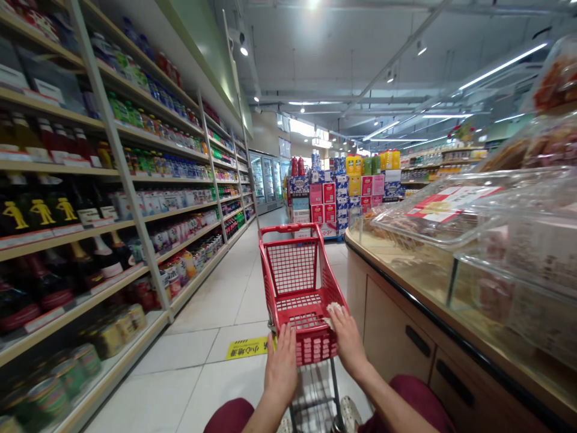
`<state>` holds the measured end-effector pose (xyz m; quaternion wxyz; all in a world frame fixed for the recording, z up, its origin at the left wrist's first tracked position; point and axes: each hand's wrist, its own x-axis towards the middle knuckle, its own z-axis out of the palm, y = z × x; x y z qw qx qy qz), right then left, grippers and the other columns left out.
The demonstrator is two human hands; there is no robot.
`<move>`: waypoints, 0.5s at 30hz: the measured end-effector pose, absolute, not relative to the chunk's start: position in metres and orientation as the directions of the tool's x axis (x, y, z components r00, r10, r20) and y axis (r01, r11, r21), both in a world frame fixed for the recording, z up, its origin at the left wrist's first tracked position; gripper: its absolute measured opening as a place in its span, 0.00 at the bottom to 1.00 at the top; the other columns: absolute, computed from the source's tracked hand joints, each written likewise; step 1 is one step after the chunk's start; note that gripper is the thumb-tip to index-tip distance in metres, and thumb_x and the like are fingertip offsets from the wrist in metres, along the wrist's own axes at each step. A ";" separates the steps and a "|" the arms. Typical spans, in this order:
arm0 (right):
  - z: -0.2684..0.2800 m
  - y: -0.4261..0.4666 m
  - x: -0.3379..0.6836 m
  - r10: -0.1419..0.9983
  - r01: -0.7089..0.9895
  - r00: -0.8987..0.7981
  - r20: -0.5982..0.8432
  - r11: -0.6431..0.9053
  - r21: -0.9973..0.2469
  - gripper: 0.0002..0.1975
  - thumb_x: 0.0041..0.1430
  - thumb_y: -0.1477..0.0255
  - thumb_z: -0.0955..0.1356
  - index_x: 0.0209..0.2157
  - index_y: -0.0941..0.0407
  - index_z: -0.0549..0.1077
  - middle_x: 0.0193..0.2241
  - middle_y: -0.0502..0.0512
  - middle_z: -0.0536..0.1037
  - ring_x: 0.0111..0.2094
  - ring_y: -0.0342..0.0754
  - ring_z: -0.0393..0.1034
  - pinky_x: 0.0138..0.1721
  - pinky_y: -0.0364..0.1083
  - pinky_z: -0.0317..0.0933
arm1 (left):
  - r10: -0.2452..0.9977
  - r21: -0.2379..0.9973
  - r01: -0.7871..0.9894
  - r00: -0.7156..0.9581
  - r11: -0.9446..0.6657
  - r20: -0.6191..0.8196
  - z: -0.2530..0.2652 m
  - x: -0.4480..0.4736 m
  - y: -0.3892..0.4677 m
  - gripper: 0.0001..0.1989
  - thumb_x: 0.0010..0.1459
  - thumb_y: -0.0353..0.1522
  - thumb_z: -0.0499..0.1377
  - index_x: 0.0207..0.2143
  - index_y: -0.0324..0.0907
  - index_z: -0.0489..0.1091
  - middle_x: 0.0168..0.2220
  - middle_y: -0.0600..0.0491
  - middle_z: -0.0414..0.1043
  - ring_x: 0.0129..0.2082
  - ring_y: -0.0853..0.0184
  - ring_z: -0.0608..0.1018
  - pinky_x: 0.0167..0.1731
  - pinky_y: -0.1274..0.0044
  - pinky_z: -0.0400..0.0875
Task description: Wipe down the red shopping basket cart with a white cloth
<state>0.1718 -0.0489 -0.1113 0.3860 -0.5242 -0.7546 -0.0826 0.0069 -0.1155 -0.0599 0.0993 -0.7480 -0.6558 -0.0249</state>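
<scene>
Directly before me stands a red plastic shopping cart (296,264) with a lattice basket on a metal frame. My left hand (282,361) rests against the near left corner of the basket, its fingers stretched out and nothing in them. On the near right edge, my right hand (349,340) presses a crumpled whitish cloth (333,308) to the rim. Part of the cloth is hidden under the fingers, and whether it is fabric or paper is hard to tell.
Tall shelves (175,207) of bottles and cans line the left. To the right runs a counter (392,313) bearing clear plastic food packs (433,207). Ahead, stacked drink cartons (322,204) stand in the aisle. A yellow floor sticker (246,349) lies left of the cart.
</scene>
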 end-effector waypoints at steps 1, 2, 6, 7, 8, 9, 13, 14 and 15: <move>-0.113 -0.049 0.170 0.714 0.845 -0.156 0.683 0.455 -0.282 0.25 0.56 0.82 0.54 0.54 0.53 0.59 0.55 0.55 0.60 0.58 0.48 0.47 0.54 0.54 0.51 | 0.976 -0.110 0.987 0.132 -0.115 0.172 -0.061 0.007 -0.115 0.32 0.48 0.22 0.41 0.58 0.38 0.44 0.61 0.50 0.41 0.60 0.63 0.47 0.57 0.61 0.43; -0.115 -0.049 0.167 0.685 0.818 -0.209 0.698 0.514 -0.259 0.25 0.57 0.81 0.54 0.55 0.53 0.58 0.55 0.55 0.60 0.58 0.47 0.48 0.53 0.53 0.52 | 0.976 -0.105 0.989 0.126 -0.108 0.178 -0.062 0.007 -0.115 0.32 0.47 0.22 0.41 0.57 0.38 0.45 0.61 0.50 0.41 0.60 0.63 0.47 0.57 0.61 0.43; -0.116 -0.050 0.165 0.598 0.734 -0.397 0.696 0.662 -0.150 0.25 0.56 0.81 0.55 0.54 0.50 0.60 0.53 0.52 0.64 0.57 0.48 0.51 0.52 0.53 0.54 | 0.970 -0.100 0.991 0.109 -0.089 0.218 -0.067 0.002 -0.112 0.34 0.44 0.19 0.40 0.57 0.38 0.46 0.60 0.50 0.41 0.60 0.64 0.47 0.57 0.60 0.42; -0.115 -0.049 0.167 0.632 0.775 -0.346 0.694 0.609 -0.168 0.25 0.55 0.82 0.55 0.53 0.51 0.60 0.53 0.53 0.64 0.56 0.49 0.51 0.52 0.54 0.54 | 0.968 -0.098 0.991 0.108 -0.087 0.225 -0.067 0.001 -0.111 0.35 0.44 0.18 0.40 0.57 0.38 0.45 0.60 0.50 0.40 0.60 0.64 0.47 0.57 0.59 0.42; -0.114 -0.047 0.168 0.668 0.820 -0.268 0.694 0.536 -0.200 0.25 0.55 0.82 0.55 0.53 0.52 0.60 0.53 0.54 0.63 0.56 0.50 0.51 0.52 0.55 0.54 | 0.968 -0.094 0.992 0.108 -0.089 0.227 -0.068 0.000 -0.110 0.35 0.44 0.18 0.41 0.57 0.38 0.44 0.60 0.50 0.40 0.60 0.64 0.46 0.57 0.59 0.42; -0.113 -0.046 0.169 0.692 0.853 -0.191 0.696 0.468 -0.231 0.25 0.55 0.82 0.55 0.53 0.52 0.60 0.53 0.55 0.63 0.56 0.50 0.51 0.51 0.55 0.54 | 0.968 -0.088 0.992 0.111 -0.094 0.224 -0.068 0.000 -0.109 0.35 0.44 0.18 0.41 0.58 0.38 0.44 0.60 0.51 0.39 0.60 0.64 0.46 0.57 0.59 0.42; -0.117 -0.048 0.157 0.597 0.779 -0.330 0.732 0.610 -0.147 0.25 0.55 0.81 0.56 0.54 0.52 0.59 0.54 0.54 0.62 0.57 0.47 0.50 0.52 0.51 0.55 | 0.971 -0.074 0.989 0.139 -0.127 0.196 -0.070 0.004 -0.106 0.34 0.44 0.19 0.41 0.58 0.39 0.44 0.60 0.51 0.40 0.60 0.64 0.47 0.57 0.59 0.43; -0.117 -0.049 0.155 0.557 0.734 -0.408 0.723 0.672 -0.103 0.25 0.55 0.81 0.56 0.54 0.52 0.59 0.54 0.53 0.62 0.57 0.47 0.50 0.52 0.50 0.55 | 0.971 -0.072 0.989 0.142 -0.130 0.193 -0.069 0.005 -0.106 0.34 0.45 0.19 0.41 0.58 0.39 0.44 0.60 0.51 0.40 0.60 0.64 0.47 0.57 0.59 0.43; -0.116 -0.050 0.156 0.543 0.708 -0.455 0.706 0.701 -0.083 0.25 0.55 0.81 0.56 0.54 0.52 0.59 0.54 0.53 0.62 0.57 0.47 0.50 0.52 0.51 0.55 | 0.971 -0.071 0.989 0.143 -0.131 0.192 -0.069 0.005 -0.106 0.34 0.44 0.20 0.41 0.57 0.39 0.44 0.60 0.51 0.40 0.60 0.64 0.47 0.57 0.59 0.42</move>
